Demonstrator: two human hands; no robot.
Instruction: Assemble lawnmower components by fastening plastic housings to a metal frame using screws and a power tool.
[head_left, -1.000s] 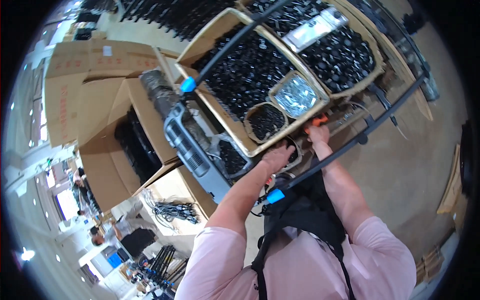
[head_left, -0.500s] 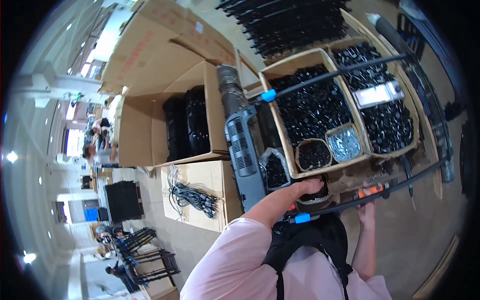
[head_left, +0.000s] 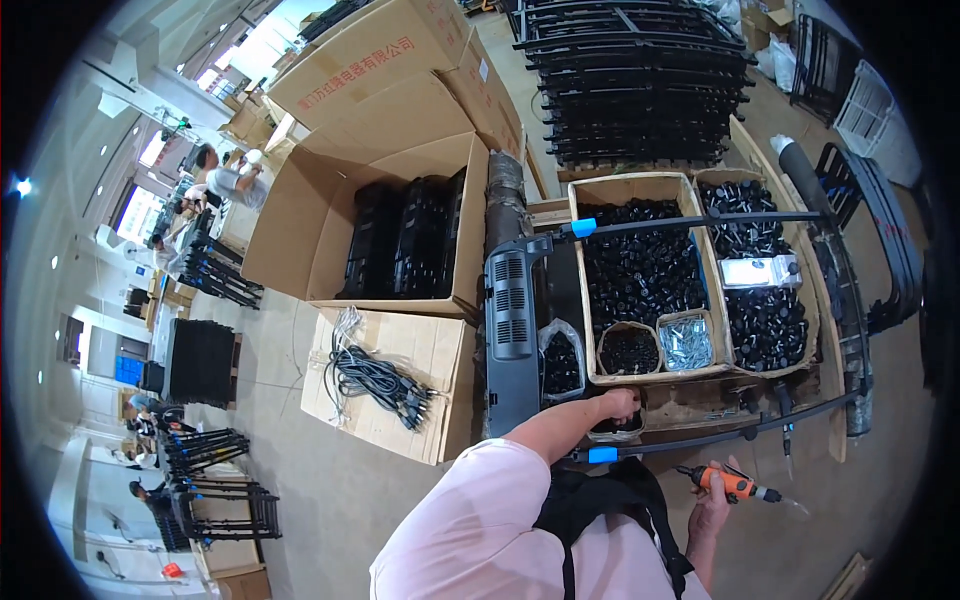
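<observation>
My left hand is at a small lined container of dark parts on the near side of the bench. Its fingers are curled in, and whatever they hold is hidden. An orange electric screwdriver is gripped in my right hand, lying level in front of my body. A black tubular frame with blue clips spans the bench, attached to a black vented housing. The screwdriver is on the near side of the frame's closest bar, apart from it.
Cardboard bins hold black knobs, silver screws and more black parts. A white box lies on these. To the left are a large carton of black housings and a bundle of cables. Stacked black frames stand beyond.
My right hand has drawn the orange screwdriver back from the frame's near bar toward my body. My left hand stays at the small container. The head view has shifted.
</observation>
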